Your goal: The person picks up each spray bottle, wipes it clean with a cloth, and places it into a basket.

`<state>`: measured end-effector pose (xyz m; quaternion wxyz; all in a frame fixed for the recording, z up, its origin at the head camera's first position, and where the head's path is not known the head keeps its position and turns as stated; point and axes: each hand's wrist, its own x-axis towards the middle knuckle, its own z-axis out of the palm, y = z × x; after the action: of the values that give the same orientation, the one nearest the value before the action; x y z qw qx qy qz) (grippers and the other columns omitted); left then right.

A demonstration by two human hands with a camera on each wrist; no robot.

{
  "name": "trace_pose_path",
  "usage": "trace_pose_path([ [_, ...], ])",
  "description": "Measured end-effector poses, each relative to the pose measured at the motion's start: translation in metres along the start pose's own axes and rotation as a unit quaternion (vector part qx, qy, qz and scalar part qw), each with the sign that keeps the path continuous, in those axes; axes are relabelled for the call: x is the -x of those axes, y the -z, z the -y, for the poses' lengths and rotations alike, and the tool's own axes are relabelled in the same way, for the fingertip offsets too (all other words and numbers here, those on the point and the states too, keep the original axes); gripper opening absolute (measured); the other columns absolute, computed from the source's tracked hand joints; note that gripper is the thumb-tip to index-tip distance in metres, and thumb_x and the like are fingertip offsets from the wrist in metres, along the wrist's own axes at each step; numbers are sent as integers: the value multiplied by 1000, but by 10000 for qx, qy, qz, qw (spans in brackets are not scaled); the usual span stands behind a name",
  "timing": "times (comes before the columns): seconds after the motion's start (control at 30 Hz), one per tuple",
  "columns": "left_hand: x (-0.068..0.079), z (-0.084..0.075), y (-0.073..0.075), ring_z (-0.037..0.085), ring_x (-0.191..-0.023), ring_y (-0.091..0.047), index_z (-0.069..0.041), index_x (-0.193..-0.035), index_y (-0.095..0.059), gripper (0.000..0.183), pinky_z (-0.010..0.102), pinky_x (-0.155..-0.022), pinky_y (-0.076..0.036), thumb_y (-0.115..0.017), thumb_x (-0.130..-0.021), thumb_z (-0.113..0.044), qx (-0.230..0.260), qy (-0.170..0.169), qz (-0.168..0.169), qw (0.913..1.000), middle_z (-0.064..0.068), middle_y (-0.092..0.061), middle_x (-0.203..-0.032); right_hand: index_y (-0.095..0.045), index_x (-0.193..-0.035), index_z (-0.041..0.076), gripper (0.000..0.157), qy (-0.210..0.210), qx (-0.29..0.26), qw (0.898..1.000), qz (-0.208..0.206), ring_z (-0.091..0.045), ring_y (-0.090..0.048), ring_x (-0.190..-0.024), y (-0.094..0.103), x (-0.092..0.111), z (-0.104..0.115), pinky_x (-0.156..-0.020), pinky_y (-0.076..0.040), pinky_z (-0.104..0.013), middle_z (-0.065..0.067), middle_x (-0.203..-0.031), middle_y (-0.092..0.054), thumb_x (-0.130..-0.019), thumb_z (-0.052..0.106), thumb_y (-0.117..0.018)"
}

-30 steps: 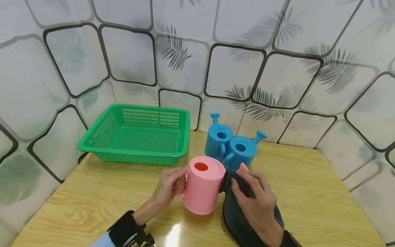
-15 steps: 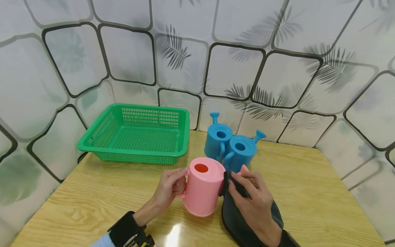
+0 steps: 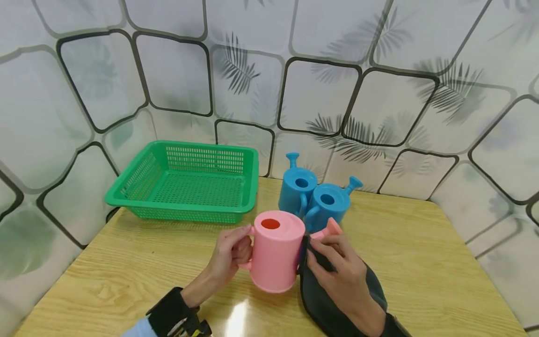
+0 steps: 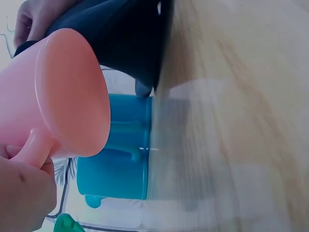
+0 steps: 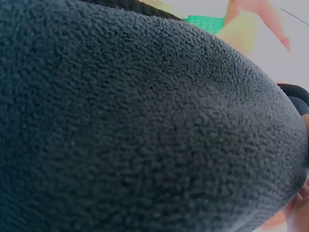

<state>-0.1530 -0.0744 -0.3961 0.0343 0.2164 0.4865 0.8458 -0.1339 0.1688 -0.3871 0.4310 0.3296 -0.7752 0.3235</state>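
By its handle, my left hand holds a pink watering can just above the table, its round top opening facing up. My right hand pinches a dark grey cloth with black edging against the can's right side, below the flared pink spout. Part of the spout is hidden by the cloth and fingers. In the left wrist view the can's base shows, tilted. Fleecy cloth fills most of the right wrist view, with only a little of the right hand at its edge.
Two blue watering cans stand side by side just behind the pink one, near the wall. A green perforated basket sits at the back left of the wooden table. Patterned fabric encloses the back and sides.
My right hand and the cloth have shifted slightly left along the can, so more of the pink spout shows. The can has risen a little. My left hand keeps its hold.
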Motion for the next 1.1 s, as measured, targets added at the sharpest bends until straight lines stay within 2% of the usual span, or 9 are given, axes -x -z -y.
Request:
trace_pose_path([
  [0.07,0,-1,1,14,-40,-15,-6,-58,-25,46,38,-41,-4,-36,-103,-10,94,74,-84,9999,-1,-17,-49,-75,-92,-2,37,153,9,9998,138,-18,-62,-71,-1,1,0,-62,-61,-28,-15,-88,-64,-94,32,-61],
  [0.2,-1,-3,3,14,-41,-15,-9,-59,-25,47,37,-43,-3,-34,-105,-15,355,90,-191,9991,-1,-17,-50,-75,-92,0,34,386,-119,9983,426,-16,-57,-66,-2,3,1,-48,-53,-27,-12,-85,-61,-95,30,-60],
  [0.3,-2,-4,4,13,-41,-14,-11,-59,-25,47,36,-45,-4,-34,-105,-18,591,173,-301,9976,-2,-16,-50,-74,-91,0,32,448,-260,9966,636,-14,-58,-65,-2,4,1,-46,-51,-24,-11,-85,-59,-96,28,-58],
  [0.6,-5,-8,7,12,-42,-13,-12,-60,-21,49,32,-46,-7,-31,-106,-23,960,349,-694,9923,-2,-14,-51,-73,-90,3,31,596,-545,9917,996,-10,-62,-63,-3,8,-1,-50,-56,-22,-9,-85,-59,-97,28,-55],
  [0.77,-3,-8,7,13,-42,-13,-12,-60,-22,48,32,-46,-7,-30,-106,-22,1071,402,-631,9914,-2,-14,-51,-73,-90,4,32,631,-374,9924,985,-10,-61,-63,-3,8,-1,-50,-56,-22,-8,-86,-59,-97,30,-55],
  [0.93,-1,-6,6,13,-40,-12,-12,-59,-23,48,34,-44,-4,-30,-106,-20,873,386,-354,9948,-2,-14,-50,-74,-91,1,33,637,-231,9946,786,-12,-60,-62,-2,5,-1,-47,-55,-23,-10,-85,-59,-97,29,-56],
  [1.1,1,-4,2,12,-39,-12,-11,-58,-26,47,36,-42,-2,-34,-105,-18,654,333,-152,9972,-2,-15,-49,-75,-92,1,37,461,203,9972,553,-14,-60,-67,1,4,-2,-48,-57,-29,-10,-85,-61,-97,33,-56],
])
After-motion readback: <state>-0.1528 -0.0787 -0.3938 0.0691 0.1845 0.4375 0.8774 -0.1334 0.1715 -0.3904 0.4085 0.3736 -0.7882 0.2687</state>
